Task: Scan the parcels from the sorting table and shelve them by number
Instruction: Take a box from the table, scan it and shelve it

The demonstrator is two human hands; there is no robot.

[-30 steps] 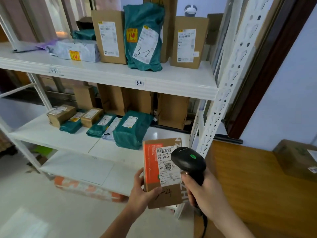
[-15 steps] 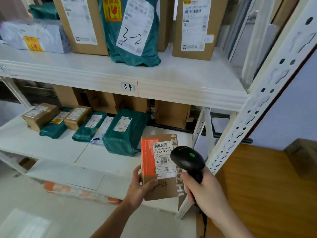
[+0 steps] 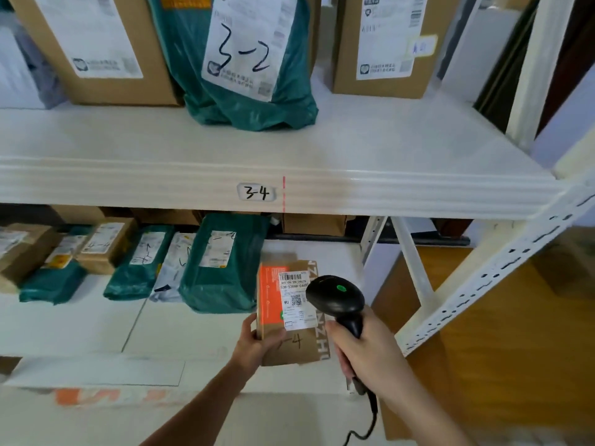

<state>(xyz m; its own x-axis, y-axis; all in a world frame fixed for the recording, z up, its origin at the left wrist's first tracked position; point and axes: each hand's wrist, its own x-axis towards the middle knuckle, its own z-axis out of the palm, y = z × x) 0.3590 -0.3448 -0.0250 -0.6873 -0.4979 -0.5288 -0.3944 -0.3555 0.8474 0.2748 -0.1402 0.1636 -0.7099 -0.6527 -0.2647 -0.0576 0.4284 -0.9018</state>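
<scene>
My left hand (image 3: 257,344) grips a small brown parcel (image 3: 293,336) with an orange panel, a white barcode label and a handwritten number ending in "-4". My right hand (image 3: 370,352) grips the handle of a black barcode scanner (image 3: 335,297), whose head with a green dot sits against the parcel's right side, covering part of the label. Both are held in front of the lower white shelf (image 3: 80,326). Above, the upper shelf's front edge carries a tag reading "3-4" (image 3: 256,192) beside a red dashed line.
On the upper shelf stand a green bag marked "3-2" (image 3: 238,59) and brown boxes (image 3: 93,49) either side. Several green bags (image 3: 222,262) and small boxes lie on the lower shelf. A perforated white upright (image 3: 502,259) slants at right, before a wooden table (image 3: 515,349).
The view has closed in on the shelves, so the "3-4" tag and the parcels look larger. Both hands keep the parcel and scanner together, shifted slightly toward the lower shelf.
</scene>
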